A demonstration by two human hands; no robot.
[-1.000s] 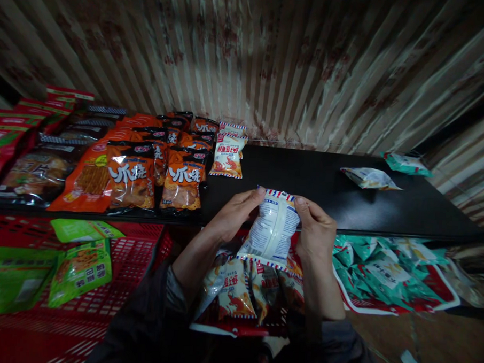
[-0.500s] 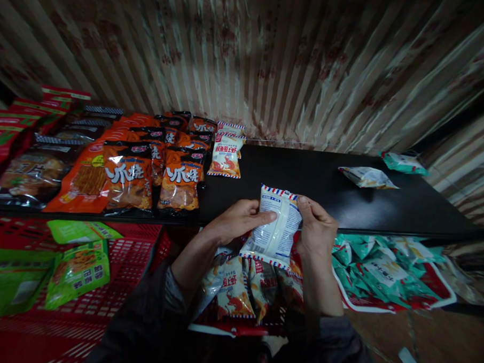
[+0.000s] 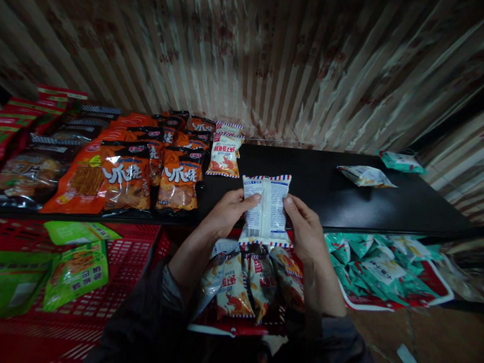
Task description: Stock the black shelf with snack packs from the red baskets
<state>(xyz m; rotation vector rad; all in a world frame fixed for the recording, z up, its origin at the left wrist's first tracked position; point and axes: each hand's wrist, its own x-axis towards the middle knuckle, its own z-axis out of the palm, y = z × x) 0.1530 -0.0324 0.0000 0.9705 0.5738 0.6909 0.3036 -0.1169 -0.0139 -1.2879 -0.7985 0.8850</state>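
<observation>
Both hands, left (image 3: pixel 224 213) & right (image 3: pixel 304 229), pinch white snack pack (image 3: pixel 267 209) upright, frame centre. Grip closed on its side edges, w/ black worktop (image 3: pixel 325 190) just behind.

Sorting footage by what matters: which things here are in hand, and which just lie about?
In hand:
white snack packet with striped edges, held by left hand and right hand
matching shrimp-print packets below

Lying about:
orange snack bags
green pouches
teal packets
black shelf

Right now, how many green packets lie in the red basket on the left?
3: one at the basket's back, one in the middle, one at the far left edge. More may lie out of view.
</observation>
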